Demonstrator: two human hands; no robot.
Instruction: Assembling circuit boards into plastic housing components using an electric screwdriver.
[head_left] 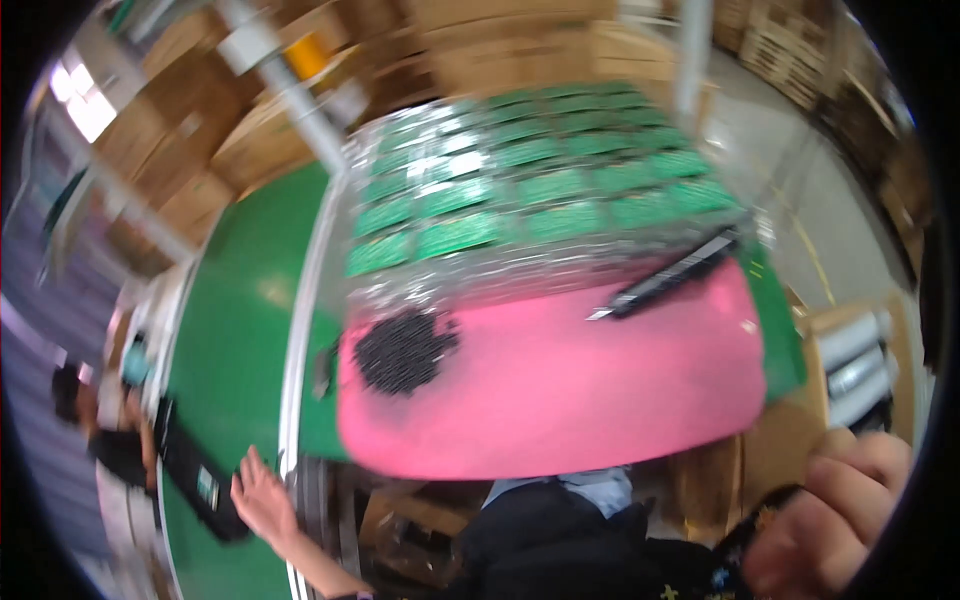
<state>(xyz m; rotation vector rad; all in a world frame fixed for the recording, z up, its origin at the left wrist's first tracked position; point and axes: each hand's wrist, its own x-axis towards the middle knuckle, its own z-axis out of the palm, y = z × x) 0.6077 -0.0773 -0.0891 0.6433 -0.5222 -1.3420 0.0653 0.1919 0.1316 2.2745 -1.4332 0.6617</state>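
Note:
My left hand reaches out over the green conveyor belt with its fingers stretched out, holding nothing I can see. Close beside it, a long black casing with a small pale label lies on the belt. At the lower right my right hand is raised, its fingers curled and blurred; whatever they may hold is hidden. On a pink mat sits a pile of small black pieces. A black pen-shaped tool with a pale pointed tip lies across the mat's far right part.
Green circuit boards lie in rows on clear plastic packaging behind the mat. A metal rail separates belt and worktable. An open carton with wrapped rolls stands right. Another person is across the belt. Cardboard boxes fill the back.

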